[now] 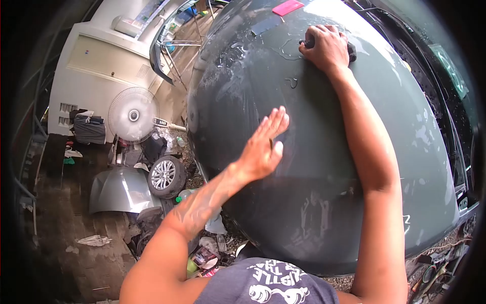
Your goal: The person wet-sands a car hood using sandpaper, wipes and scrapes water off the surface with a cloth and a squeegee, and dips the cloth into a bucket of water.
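Note:
A dark green car hood (pixel 324 142) fills the middle, wet and streaked with whitish smears toward its far left. My right hand (pixel 326 48) presses a black crumpled cloth or sponge (pixel 353 51) onto its far part, fingers curled round it. Most of that black thing is hidden under the palm. Lower and to the left, my left hand (pixel 263 147) is stretched out flat over the hood, fingers extended; whether it touches the surface is hard to tell. Beyond the right hand lie a pink flat rectangular piece (pixel 287 7) and a grey-blue sheet (pixel 266 26), perhaps sandpaper.
On the left stand a fan (pixel 133 115), an alloy wheel with tyre (pixel 167 176) and a loose silver body panel (pixel 124 190). Scattered litter and bottles lie on the ground beside the hood. The windshield side (pixel 458 91) borders the right.

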Demonstrator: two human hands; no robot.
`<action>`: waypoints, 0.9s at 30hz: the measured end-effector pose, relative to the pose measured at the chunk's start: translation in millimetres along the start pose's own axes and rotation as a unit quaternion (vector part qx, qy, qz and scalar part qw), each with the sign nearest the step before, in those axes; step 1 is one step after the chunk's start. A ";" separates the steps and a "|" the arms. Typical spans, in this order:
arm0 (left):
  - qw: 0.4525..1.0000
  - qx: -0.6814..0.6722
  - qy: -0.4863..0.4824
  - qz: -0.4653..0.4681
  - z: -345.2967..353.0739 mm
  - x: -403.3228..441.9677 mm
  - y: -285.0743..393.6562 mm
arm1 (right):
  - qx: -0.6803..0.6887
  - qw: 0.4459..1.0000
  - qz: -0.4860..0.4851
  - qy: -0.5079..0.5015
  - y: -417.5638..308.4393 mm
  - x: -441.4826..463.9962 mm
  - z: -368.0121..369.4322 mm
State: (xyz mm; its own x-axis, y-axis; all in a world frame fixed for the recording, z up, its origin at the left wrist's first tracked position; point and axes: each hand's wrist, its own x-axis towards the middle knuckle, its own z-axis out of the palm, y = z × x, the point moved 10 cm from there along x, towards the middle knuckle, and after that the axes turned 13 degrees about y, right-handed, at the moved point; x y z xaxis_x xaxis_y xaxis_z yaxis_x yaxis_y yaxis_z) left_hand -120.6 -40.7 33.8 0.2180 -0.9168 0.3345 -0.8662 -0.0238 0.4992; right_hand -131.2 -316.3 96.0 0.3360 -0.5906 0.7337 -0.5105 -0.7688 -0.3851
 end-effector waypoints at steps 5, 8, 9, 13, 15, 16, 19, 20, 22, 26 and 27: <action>0.991 0.069 0.108 0.024 -14.8 134.4 -94.3 | -0.003 1.000 -0.002 0.015 0.0 -0.3 2.3; 0.987 0.097 0.120 0.043 -9.7 61.1 -31.2 | 0.006 1.000 0.001 -0.009 0.5 0.5 5.1; 0.993 0.082 0.076 0.035 -2.0 20.0 -3.1 | 0.001 1.000 -0.006 0.005 -0.6 -0.2 3.6; 0.998 0.031 0.036 0.029 -7.5 28.8 -9.6 | -0.013 1.000 -0.013 0.018 -1.9 1.2 1.4; 0.993 0.070 0.087 0.037 -14.6 111.9 -65.9 | -0.012 1.000 0.003 -0.012 -0.3 -0.4 3.4; 0.989 0.095 0.111 0.029 -14.8 136.1 -84.8 | -0.011 1.000 0.008 -0.014 1.0 -2.4 5.2; 0.987 0.093 0.127 0.027 -11.7 87.4 -47.4 | 0.017 1.000 -0.011 0.020 0.6 -1.2 2.3; 0.989 0.089 0.111 0.051 -7.1 47.6 -22.3 | 0.020 0.999 -0.015 0.022 -2.0 -1.5 0.0; 1.000 0.007 0.014 0.004 3.4 -20.0 19.4 | 0.003 1.000 -0.002 -0.006 0.7 -0.7 2.4; 0.998 0.010 0.039 0.054 -15.9 73.5 -40.6 | -0.051 0.998 0.009 0.019 6.9 1.5 -3.5; 0.997 0.014 0.062 0.043 -19.3 113.0 -81.6 | -0.065 0.997 0.017 0.031 13.5 2.8 -6.5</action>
State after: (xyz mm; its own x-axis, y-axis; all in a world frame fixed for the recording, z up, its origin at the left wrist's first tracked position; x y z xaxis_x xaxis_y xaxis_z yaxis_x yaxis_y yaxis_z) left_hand -16.6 -134.7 46.3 0.1949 -0.8594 0.4728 -0.8960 0.0401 0.4422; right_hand -142.3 -326.8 96.5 0.2692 -0.5962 0.7564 -0.6196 -0.7085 -0.3378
